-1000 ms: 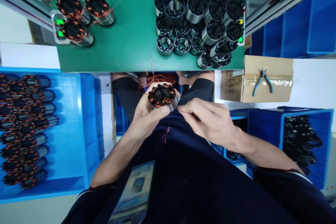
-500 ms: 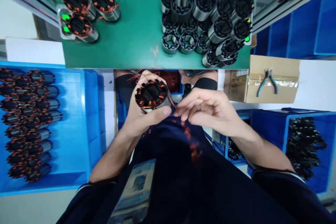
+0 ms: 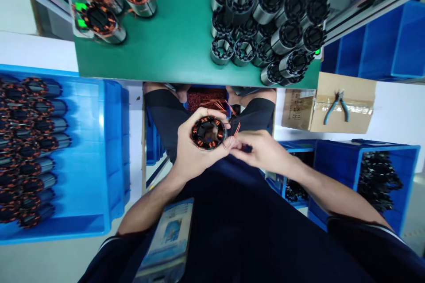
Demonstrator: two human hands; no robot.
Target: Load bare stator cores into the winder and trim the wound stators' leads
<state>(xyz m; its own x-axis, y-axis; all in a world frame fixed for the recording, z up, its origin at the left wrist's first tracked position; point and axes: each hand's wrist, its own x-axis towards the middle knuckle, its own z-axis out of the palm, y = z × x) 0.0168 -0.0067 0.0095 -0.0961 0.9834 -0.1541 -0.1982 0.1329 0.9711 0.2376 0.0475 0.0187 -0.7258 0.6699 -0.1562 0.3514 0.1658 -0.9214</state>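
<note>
My left hand (image 3: 190,152) is wrapped around a wound stator (image 3: 208,132), a metal cylinder with copper coils around its black end ring, held over my lap with its open end facing up. My right hand (image 3: 262,150) is closed in a pinch at the stator's right edge, where thin copper wire ends (image 3: 233,129) stick out. What the pinched fingers grip is too small to name.
A green table (image 3: 175,35) ahead carries three wound stators (image 3: 99,20) at left and several bare black stators (image 3: 265,17) at right. A blue bin (image 3: 99,159) of wound stators stands left. A cardboard box (image 3: 358,101) with pliers (image 3: 335,106) and more blue bins (image 3: 332,159) stand right.
Both hands have lowered with the stator, which has turned so its open end faces the camera. My right hand's loosely spread fingers have closed into a pinch at the stator's wire ends.
</note>
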